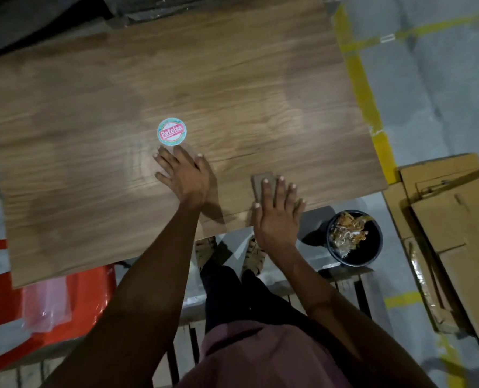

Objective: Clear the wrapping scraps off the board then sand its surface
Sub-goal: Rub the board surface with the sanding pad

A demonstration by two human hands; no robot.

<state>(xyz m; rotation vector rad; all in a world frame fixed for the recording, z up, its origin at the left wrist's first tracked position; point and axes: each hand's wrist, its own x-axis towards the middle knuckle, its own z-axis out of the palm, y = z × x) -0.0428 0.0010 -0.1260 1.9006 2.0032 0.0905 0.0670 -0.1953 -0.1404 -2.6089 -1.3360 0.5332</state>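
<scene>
Sanding seems underway: the right hand [277, 217] presses flat a grey-brown sanding pad [262, 182] near the brown woodgrain board's [92, 121] near edge; the left hand [185, 175], fingers spread, steadies the board. Next, firm strokes along the grain.

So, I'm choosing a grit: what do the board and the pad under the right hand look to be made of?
The board looks like wood-grain laminate or veneer rather than raw timber: even brown grain, a soft sheen, a round sticker on top. The pad under the right hand is flat, matte and grey-brown, likely sandpaper or a sanding block; its grit is not visible.
</scene>
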